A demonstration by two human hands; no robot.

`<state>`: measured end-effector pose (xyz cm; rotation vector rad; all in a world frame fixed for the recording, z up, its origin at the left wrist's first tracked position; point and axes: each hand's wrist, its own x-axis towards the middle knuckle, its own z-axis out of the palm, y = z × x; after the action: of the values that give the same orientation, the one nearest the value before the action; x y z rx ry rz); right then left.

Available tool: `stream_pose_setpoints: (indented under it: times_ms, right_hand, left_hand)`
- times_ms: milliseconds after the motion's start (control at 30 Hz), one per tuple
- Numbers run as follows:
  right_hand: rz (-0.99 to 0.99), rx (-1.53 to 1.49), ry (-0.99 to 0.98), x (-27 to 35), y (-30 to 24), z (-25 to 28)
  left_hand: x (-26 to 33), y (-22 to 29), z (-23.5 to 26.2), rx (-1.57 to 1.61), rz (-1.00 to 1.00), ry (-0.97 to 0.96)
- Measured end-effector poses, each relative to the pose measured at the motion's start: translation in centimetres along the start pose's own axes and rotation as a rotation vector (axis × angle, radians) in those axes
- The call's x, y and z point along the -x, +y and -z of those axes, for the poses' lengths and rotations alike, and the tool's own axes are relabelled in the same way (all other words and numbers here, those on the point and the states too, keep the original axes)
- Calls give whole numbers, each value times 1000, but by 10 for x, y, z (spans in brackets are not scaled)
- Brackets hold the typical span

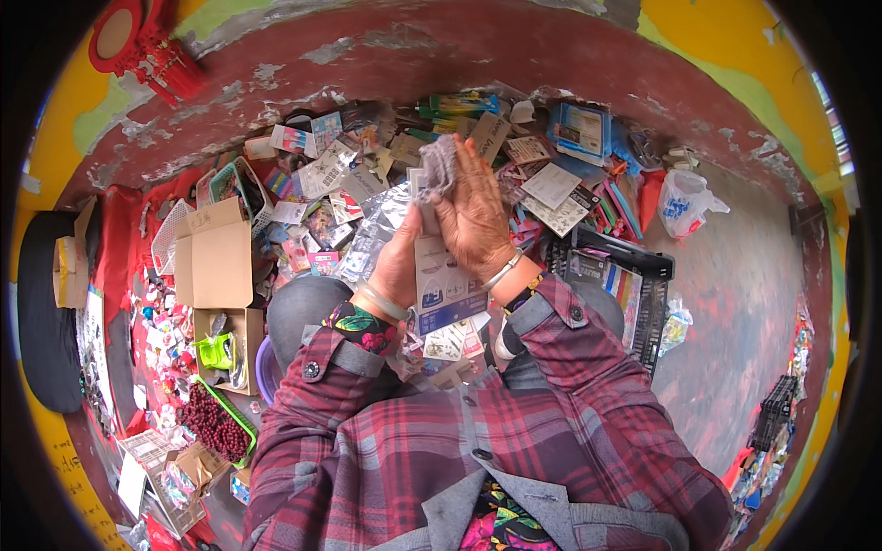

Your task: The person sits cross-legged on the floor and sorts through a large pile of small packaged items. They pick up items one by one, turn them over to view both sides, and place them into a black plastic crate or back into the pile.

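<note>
In front of my knees, my left hand [395,264] grips the left edge of a flat white-and-blue cardboard box [443,271] with printed pictures. The thumb points up and the other fingers are mostly hidden. My right hand [475,219] lies over the upper part of the box, its fingers pressed together and pointing away from me. Under that palm a crumpled grey cloth [438,168] is held against the box, and part of it sticks out to the left.
Assorted packets and cards [327,172] cover the floor ahead. An open cardboard box [216,262] stands left, near a green tray of dark red beads [217,421]. At right are a black crate [648,266] and a white plastic bag [687,202]. A red-painted wall [441,55] rises behind.
</note>
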<state>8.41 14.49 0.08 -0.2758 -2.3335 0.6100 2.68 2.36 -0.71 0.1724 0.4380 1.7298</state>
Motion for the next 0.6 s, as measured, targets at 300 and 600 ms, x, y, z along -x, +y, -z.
stream_pose_setpoints:
  times_ms: [300, 600]
  right_hand:
    - [-511, -269, 38, -8, 59, -1]
    - [-378, -653, 355, -14, 34, 32]
  left_hand:
    - [5, 15, 10, -80, -175, 155]
    - [11, 29, 11, -251, -208, 180]
